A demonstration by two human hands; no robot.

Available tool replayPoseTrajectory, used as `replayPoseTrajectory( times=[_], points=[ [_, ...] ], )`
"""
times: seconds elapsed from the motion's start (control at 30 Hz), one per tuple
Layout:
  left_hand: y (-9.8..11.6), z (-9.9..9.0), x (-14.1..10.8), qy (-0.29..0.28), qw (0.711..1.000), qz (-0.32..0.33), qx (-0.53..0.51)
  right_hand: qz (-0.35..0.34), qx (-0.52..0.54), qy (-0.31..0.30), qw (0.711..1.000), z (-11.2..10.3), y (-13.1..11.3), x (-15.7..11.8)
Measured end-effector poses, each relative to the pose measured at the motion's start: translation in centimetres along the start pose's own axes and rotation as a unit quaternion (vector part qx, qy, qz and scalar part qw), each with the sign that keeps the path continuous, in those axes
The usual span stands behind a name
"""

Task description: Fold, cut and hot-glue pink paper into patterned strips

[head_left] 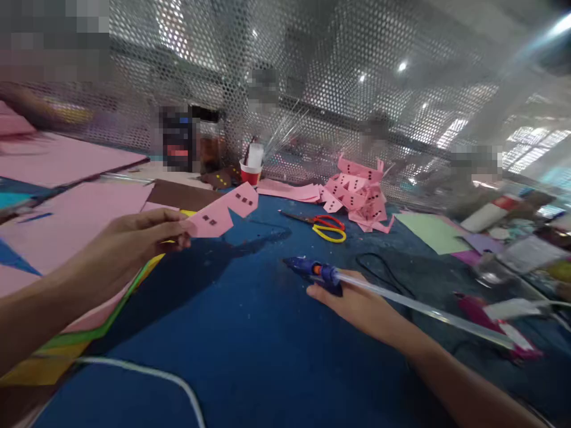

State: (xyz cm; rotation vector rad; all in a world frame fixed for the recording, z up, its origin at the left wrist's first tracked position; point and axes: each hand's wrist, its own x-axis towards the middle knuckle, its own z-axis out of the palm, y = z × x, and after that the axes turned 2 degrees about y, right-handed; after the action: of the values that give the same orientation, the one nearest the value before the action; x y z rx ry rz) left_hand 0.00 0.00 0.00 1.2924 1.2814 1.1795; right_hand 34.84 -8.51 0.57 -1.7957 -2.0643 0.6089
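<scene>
Where in hand [352, 297], glue gun [312, 268] half-hidden

On the blue tabletop [250, 351], scissors [317, 222] with one red and one yellow handle lie near the middle. Farther back, a red-and-white cup [251, 173] stands before a perforated screen [307, 77]. A pale green sheet [430, 230] lies to the right; a white cable [147, 371] curves across the near left.

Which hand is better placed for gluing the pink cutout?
Probably the right hand: it holds the glue gun, while the left hand is occupied holding the pink cutout.
</scene>
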Motion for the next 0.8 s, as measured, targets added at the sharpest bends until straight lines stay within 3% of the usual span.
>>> replayPoseTrajectory(
  times=[0.23, 0.43, 0.67, 0.8],
  points=[
    [0.1, -0.8, 0.5, 0.027, 0.999, -0.003, -0.043, 0.012, 0.018, 0.020, 1.000, 0.1, 0.9, 0.5],
    [0.4, -0.8, 0.7, 0.046, 0.996, -0.012, -0.074, 0.034, 0.070, 0.029, 0.997, -0.5, 1.8, 2.6],
    [-0.4, -2.0, 1.7, 0.070, 0.994, -0.012, -0.079, -0.001, 0.110, 0.024, 0.994, -1.4, 0.7, 5.4],
    [-1.0, -2.6, 2.3, 0.061, 0.996, -0.005, -0.072, -0.024, 0.127, -0.032, 0.991, -0.6, -0.8, 6.4]
  ],
)
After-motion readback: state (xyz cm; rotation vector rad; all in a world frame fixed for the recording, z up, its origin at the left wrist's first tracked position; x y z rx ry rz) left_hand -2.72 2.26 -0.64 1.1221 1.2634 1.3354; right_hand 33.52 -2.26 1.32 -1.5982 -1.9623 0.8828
